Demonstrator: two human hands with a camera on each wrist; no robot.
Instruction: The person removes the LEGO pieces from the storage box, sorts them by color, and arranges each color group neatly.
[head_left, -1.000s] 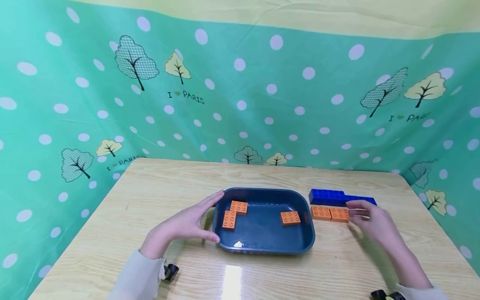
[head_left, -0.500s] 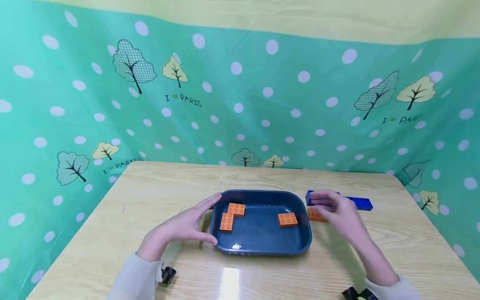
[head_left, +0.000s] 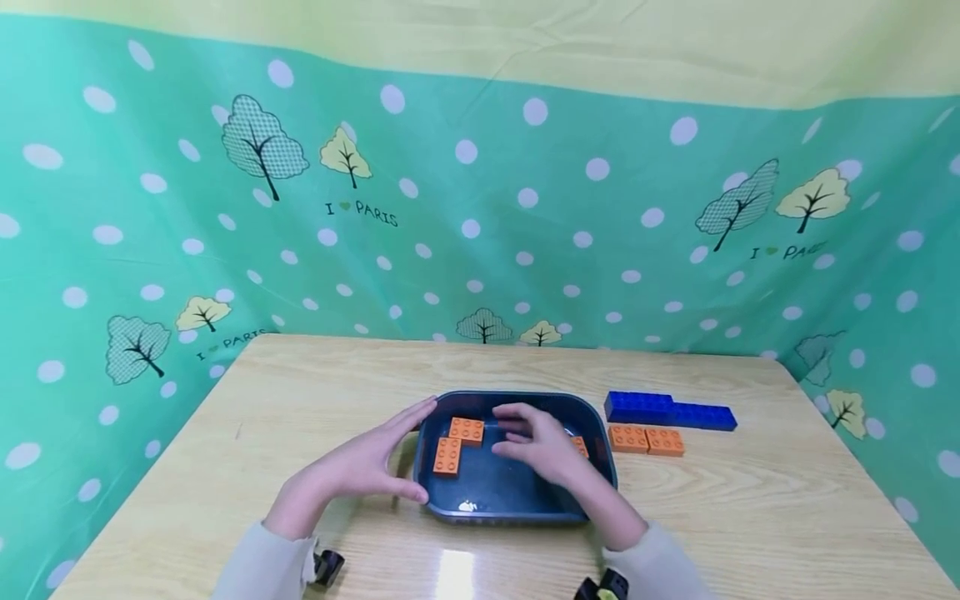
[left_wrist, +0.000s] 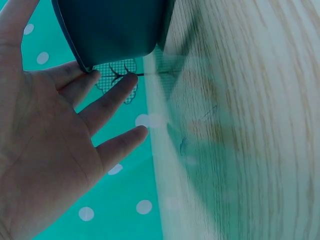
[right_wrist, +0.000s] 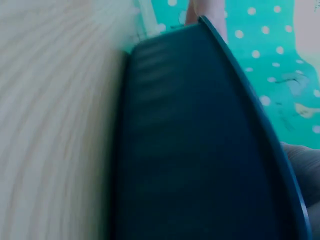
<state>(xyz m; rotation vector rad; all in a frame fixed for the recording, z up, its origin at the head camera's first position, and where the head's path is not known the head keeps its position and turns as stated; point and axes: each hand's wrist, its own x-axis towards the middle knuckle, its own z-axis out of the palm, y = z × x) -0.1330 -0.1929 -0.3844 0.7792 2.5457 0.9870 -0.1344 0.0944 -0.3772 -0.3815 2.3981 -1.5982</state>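
While I monitor the head view, I read the left hand [head_left: 360, 467] as spread, thumb and index finger contacting the rim at the left end of the dark blue tray [head_left: 495, 483]. The right hand [head_left: 546, 448] hangs over the tray interior, fingers loosely bent, thumb set apart; I cannot tell its height above the tray floor. I locate the tray on the wooden desk [head_left: 750, 508]. Inside it, the front-left orange brick [head_left: 447, 457] adjoins the rear-left orange brick [head_left: 467, 431]; the third orange brick [head_left: 581, 447], toward the right end, is partly hidden by the right hand. Just right of the tray, two orange bricks [head_left: 627, 438] lie end to end; behind them, two blue blocks [head_left: 640, 407] form a row, the left one taller.
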